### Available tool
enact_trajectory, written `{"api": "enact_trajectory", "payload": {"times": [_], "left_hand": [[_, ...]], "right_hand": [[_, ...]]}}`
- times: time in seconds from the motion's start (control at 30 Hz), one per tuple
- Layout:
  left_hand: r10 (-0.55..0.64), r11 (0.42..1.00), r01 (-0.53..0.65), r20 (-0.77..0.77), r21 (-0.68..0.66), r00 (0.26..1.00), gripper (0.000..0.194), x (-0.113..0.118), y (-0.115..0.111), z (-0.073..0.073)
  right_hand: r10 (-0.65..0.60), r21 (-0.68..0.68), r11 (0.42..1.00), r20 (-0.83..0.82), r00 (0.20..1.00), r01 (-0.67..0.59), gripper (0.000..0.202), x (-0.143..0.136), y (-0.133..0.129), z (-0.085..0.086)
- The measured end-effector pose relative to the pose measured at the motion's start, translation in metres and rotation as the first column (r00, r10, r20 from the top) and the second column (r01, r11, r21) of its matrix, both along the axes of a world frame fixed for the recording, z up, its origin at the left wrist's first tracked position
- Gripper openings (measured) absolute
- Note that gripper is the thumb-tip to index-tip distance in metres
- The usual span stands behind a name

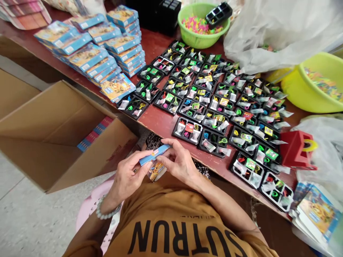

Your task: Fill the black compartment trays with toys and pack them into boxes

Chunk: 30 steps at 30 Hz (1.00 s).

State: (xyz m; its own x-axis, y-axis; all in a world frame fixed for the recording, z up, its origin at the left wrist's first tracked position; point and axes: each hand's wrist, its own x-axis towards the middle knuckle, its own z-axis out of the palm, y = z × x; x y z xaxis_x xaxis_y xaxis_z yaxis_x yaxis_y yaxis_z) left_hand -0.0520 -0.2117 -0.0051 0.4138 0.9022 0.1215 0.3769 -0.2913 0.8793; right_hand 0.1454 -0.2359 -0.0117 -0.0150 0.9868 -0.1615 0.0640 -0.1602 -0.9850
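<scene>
Between my two hands is a small blue printed box [154,155], held close to my body with its narrow blue side facing up. My left hand [131,175] grips one end of it, thumb against the side. At the other end, my right hand [179,159] has its thumb and fingers on the box. Part of the box's printed face shows below the edge. Just beyond my hands, black compartment trays [187,130] with small colourful toys and little clear packets cover much of the red table [152,123].
Stacked blue boxes [88,59] stand at the back left. An open carton [53,142] sits on the floor at left. Bowls of small pieces, one green [199,41] and one yellow [300,84], stand behind. A red tape dispenser [292,150] and flat printed cartons [316,210] are at right.
</scene>
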Motion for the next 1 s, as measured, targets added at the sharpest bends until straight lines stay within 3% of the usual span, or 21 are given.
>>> {"api": "enact_trajectory", "payload": {"times": [0.1, 0.2, 0.33, 0.57, 0.67, 0.77, 0.87, 1.0], "left_hand": [[0.045, 0.992, -0.044, -0.009, 0.12, 0.999, 0.039, -0.004, -0.005, 0.0], [0.008, 0.965, 0.003, -0.041, 0.263, 0.999, 0.04, -0.005, -0.006, 0.001], [-0.073, 0.948, 0.091, -0.068, 0.307, 0.995, 0.035, -0.002, -0.004, 0.002], [-0.016, 0.906, 0.071, -0.134, 0.416, 0.991, 0.037, 0.003, -0.008, -0.003], [-0.011, 0.907, 0.051, -0.098, 0.417, 0.995, 0.037, 0.005, -0.01, -0.002], [-0.022, 0.933, 0.031, -0.03, 0.358, 0.999, 0.04, 0.002, -0.011, 0.003], [0.071, 0.973, -0.085, 0.072, 0.217, 0.995, 0.037, -0.013, -0.009, 0.008], [0.332, 0.943, -0.305, 0.298, -0.135, 0.895, 0.022, -0.044, 0.003, 0.005]], "right_hand": [[0.018, -0.072, 0.997, -0.196, 0.981, -0.032, 0.053, -0.004, 0.002, 0.002], [0.021, -0.163, 0.984, -0.331, 0.944, -0.079, 0.063, -0.007, 0.003, 0.003], [-0.025, -0.217, 0.974, -0.393, 0.919, -0.066, 0.069, -0.007, 0.003, 0.004], [-0.036, -0.256, 0.963, -0.416, 0.909, -0.079, 0.066, -0.006, 0.0, 0.007], [-0.002, -0.208, 0.976, -0.293, 0.956, -0.062, 0.064, -0.006, -0.003, 0.003], [0.061, -0.059, 0.996, 0.036, 0.997, -0.059, 0.058, -0.006, -0.004, -0.002], [0.112, 0.046, 0.988, 0.437, 0.893, -0.146, 0.058, -0.004, -0.001, -0.006], [0.103, 0.199, 0.929, 0.669, 0.736, -0.311, 0.051, -0.003, 0.011, -0.007]]}}
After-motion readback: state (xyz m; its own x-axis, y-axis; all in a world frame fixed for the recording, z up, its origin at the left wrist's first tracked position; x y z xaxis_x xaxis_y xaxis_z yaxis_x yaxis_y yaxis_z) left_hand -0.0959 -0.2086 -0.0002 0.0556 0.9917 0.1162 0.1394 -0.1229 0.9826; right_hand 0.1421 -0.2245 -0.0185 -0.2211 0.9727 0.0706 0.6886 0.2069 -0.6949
